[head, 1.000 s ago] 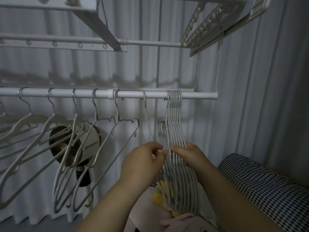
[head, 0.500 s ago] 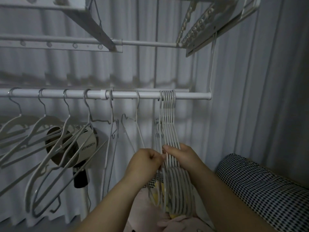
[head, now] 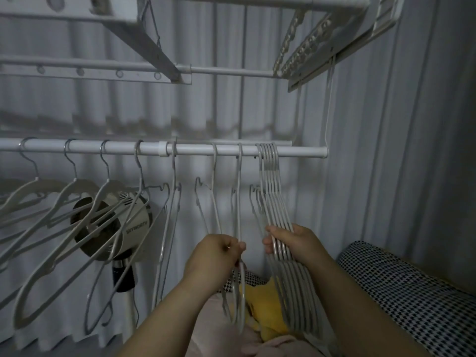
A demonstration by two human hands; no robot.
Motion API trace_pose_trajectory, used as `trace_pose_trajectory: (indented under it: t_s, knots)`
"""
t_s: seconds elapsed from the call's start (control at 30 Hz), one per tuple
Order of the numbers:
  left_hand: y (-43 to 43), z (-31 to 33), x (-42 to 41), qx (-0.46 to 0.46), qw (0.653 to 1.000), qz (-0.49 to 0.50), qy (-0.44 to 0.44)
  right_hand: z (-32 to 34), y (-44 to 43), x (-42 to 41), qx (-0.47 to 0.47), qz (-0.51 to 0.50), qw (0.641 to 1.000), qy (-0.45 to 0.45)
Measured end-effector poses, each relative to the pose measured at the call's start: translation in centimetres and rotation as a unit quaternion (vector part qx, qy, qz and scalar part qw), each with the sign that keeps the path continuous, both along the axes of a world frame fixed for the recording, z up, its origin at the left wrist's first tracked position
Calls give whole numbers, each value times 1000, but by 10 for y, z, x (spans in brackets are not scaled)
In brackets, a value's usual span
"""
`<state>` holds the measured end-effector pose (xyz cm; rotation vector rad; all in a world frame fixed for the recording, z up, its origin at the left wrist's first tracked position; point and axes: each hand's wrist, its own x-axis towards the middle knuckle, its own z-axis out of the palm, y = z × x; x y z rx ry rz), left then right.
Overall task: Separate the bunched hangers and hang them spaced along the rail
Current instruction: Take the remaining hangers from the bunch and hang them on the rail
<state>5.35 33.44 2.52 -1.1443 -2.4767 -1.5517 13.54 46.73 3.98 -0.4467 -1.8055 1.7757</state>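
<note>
On the far left I am seeing thick white plastic hangers hanging along the white horizontal metal rail, with their hooks well apart from each other. Behind them a round white fan with a dark grille is standing on a pole. Above everything a white overhead drying rack is hanging.

Going right along the rail, thin white wire hangers are hanging one by one, with gaps between their hooks.

Near the middle, the left hand is curling its fingers and pinching, between thumb and forefinger, the wire of a single thin white hanger. The hook of this hanger is sitting on the rail just left of the bunch and is not touching it.

The bunch of thin white wire hangers is hanging near the right end of the rail, and its hooks are pressing against each other. The right hand is wrapping its fingers around the wires of the bunch lower down and keeping them together like a flat pack. The two hands are staying apart, with a small gap between them.

Lower, between the forearms, a yellow soft thing is lying partly hidden behind the wires; I cannot tell what it is. At the right a black-and-white checked cushion is lying in front of the pale pleated curtain.
</note>
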Motion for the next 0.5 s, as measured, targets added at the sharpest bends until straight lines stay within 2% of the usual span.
trace_pose_trajectory:
  t_s: [0.13, 0.33, 0.5]
  knots:
    - [-1, 1, 3, 6, 1000, 15, -5, 2, 6, 6, -11, 4, 1000, -3]
    - [-5, 4, 7, 48, 994, 88, 40, 5, 18, 16, -23, -17, 999, -15]
    - [-2, 4, 7, 90, 992, 92, -12, 7, 26, 22, -28, -40, 998, -31]
